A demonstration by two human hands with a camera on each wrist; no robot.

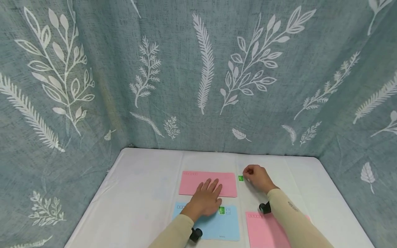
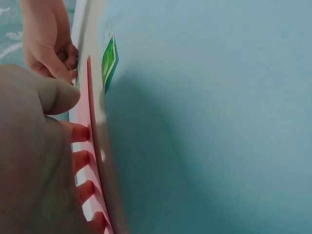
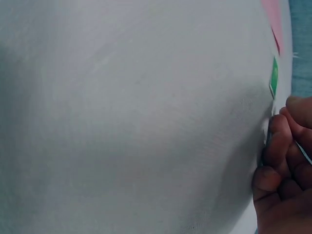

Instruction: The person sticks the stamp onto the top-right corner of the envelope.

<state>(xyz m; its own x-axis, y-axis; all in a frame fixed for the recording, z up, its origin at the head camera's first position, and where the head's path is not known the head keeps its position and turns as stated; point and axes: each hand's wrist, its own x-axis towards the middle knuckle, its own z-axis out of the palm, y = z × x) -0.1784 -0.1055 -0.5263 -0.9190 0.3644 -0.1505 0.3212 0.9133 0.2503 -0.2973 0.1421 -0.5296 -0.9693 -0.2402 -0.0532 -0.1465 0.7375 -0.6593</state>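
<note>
My left hand [image 1: 206,198] lies with spread, straight fingers across a pink envelope [image 1: 189,184], its palm over a blue envelope [image 1: 217,229] nearer to me. On the blue envelope's upper right sits a green stamp [image 1: 221,210], left of a small printed box. Another green stamp [image 1: 240,178] lies on the white table just right of the pink envelope. My right hand [image 1: 258,177] has curled fingers with the tips right beside that stamp. In the right wrist view, the loose stamp [image 3: 274,78] shows just beyond the fingertips, and nothing shows between them.
A second pink envelope [image 1: 257,229] lies at the front right, partly under my right forearm. The white table [image 1: 145,182] ends at the back against a green leaf-patterned curtain [image 1: 186,86], which also stands at both sides.
</note>
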